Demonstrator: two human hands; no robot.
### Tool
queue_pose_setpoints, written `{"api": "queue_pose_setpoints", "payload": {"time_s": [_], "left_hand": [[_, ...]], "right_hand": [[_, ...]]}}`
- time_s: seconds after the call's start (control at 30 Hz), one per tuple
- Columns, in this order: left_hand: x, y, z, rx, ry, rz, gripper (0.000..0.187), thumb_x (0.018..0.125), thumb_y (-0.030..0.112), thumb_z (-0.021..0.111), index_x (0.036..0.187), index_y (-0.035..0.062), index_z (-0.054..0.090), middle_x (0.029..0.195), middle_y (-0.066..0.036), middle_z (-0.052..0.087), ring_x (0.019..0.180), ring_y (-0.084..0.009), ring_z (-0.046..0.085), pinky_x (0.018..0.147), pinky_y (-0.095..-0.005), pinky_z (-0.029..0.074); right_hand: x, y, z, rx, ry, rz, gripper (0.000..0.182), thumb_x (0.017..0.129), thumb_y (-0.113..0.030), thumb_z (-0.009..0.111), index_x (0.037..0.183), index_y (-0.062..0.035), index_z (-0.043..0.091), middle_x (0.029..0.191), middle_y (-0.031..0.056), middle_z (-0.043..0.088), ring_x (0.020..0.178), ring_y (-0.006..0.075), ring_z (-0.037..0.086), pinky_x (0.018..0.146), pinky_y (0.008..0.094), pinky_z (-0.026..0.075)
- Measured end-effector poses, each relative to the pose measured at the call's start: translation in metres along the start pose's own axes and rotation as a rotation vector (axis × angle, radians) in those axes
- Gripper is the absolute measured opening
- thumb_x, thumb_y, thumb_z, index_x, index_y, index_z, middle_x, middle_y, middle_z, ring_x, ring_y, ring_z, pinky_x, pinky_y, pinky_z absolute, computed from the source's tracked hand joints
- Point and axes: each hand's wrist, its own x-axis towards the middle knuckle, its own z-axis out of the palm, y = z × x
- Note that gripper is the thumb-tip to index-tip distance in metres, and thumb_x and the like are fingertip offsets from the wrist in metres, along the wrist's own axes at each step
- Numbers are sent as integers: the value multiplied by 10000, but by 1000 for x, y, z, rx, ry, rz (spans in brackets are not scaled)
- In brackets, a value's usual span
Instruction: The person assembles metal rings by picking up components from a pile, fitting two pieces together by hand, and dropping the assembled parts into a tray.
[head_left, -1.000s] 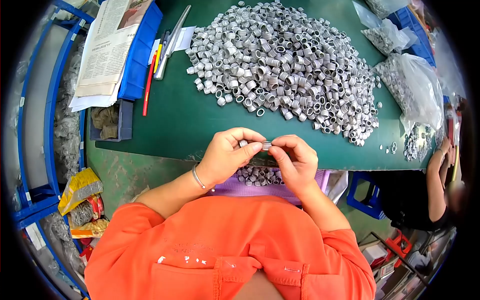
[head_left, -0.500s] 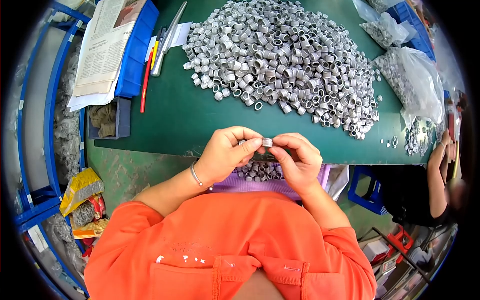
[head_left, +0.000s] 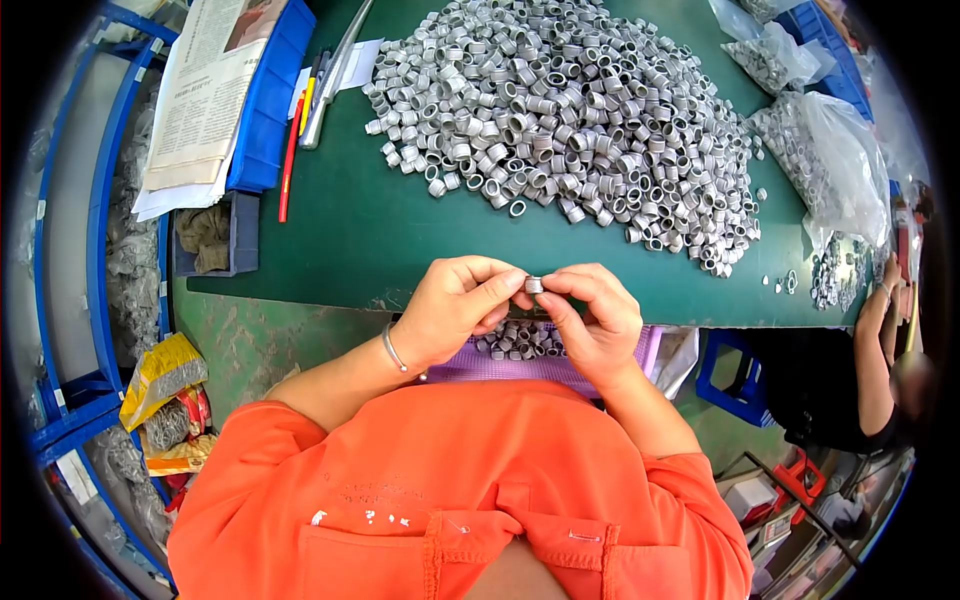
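Observation:
A small grey metal ring (head_left: 534,285) sits between the fingertips of both hands, just over the near edge of the green table (head_left: 370,255). My left hand (head_left: 452,306), with a bangle at the wrist, pinches it from the left side. From the other side, the thumb and index finger of my right hand (head_left: 602,318) close on it. Below the hands, a purple basket (head_left: 470,368) contains several similar rings (head_left: 520,342). Beyond them a large heap of the same metal rings (head_left: 560,110) covers the back of the table.
On the left stand a blue bin (head_left: 268,100) topped with newspaper (head_left: 200,100), a red pencil (head_left: 290,170) and a grey box (head_left: 243,235) holding cloth. Plastic bags of parts (head_left: 830,160) lie at the right. Another person's arm (head_left: 873,360) rests near the table's right end.
The ring turns slightly between my fingertips. Both hands stay in nearly the same place; the view shifts very little.

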Motion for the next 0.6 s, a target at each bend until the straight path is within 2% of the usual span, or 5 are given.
{"api": "queue_pose_setpoints", "payload": {"time_s": [0.27, 0.37, 0.43, 0.5, 0.6], "left_hand": [[1, -4, -1, 18, 27, -6, 166, 919, 107, 588, 1003, -28, 638, 835, -48, 645, 558, -41, 439, 465, -182, 331], [0, -2, -1, 88, 68, 7, 176, 886, 44, 618, 1043, -34, 620, 868, -46, 647, 626, -46, 511, 518, -176, 401], [1, -3, 5, 61, 94, 106, 199, 855, -15, 634, 1051, -37, 606, 905, -54, 646, 740, -70, 584, 631, -188, 485], [1, -6, 3, 50, 90, 138, 196, 846, -35, 635, 1039, -37, 602, 923, -59, 644, 788, -83, 599, 683, -198, 500], [0, -7, 4, 55, 95, 174, 188, 833, -58, 639, 1015, -37, 596, 941, -67, 641, 839, -99, 616, 742, -214, 518]], "right_hand": [[-2, 2, 0, -12, -23, -48, 194, 728, 88, 699, 900, 12, 653, 879, 125, 650, 756, 211, 636, 641, 276, 521], [-5, 4, 2, 45, -2, -22, 199, 730, 92, 696, 905, 16, 639, 902, 137, 644, 786, 222, 638, 666, 279, 521], [-9, 6, 5, 92, 14, 24, 208, 729, 91, 698, 912, 19, 630, 910, 143, 641, 797, 227, 638, 678, 282, 521], [-14, 6, 10, 296, 109, 174, 232, 726, 79, 709, 929, 24, 612, 915, 147, 643, 803, 232, 639, 688, 291, 522], [-9, 5, 4, 119, -2, 38, 253, 725, 72, 712, 951, 26, 607, 917, 146, 644, 795, 226, 636, 681, 292, 520]]}}
